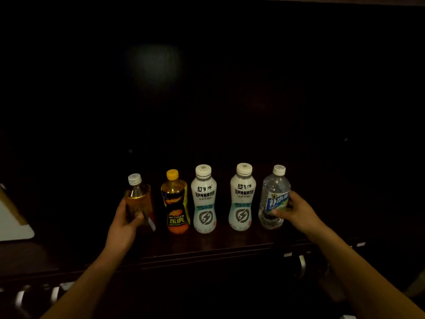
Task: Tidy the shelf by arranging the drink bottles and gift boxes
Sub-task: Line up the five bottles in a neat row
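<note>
Five bottles: upright in one row along the dark shelf [207,244], long axes vertical.
Left hand [125,223]: wrapped around the amber tea bottle [138,200], row's left end.
Right hand [296,211]: clasping the clear water bottle [273,199], right end.
Between: Hi-Tiger bottle [176,203], two white electrolyte bottles [204,201], apart.
Contents: amber bottle part full; water bottle's level unclear.
Gift boxes: none visible.

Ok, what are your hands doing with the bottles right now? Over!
Left hand gripping amber tea bottle. Right hand gripping clear water bottle. Five bottles upright in a row on dark shelf. No gift boxes seen, nothing blocking.
</note>
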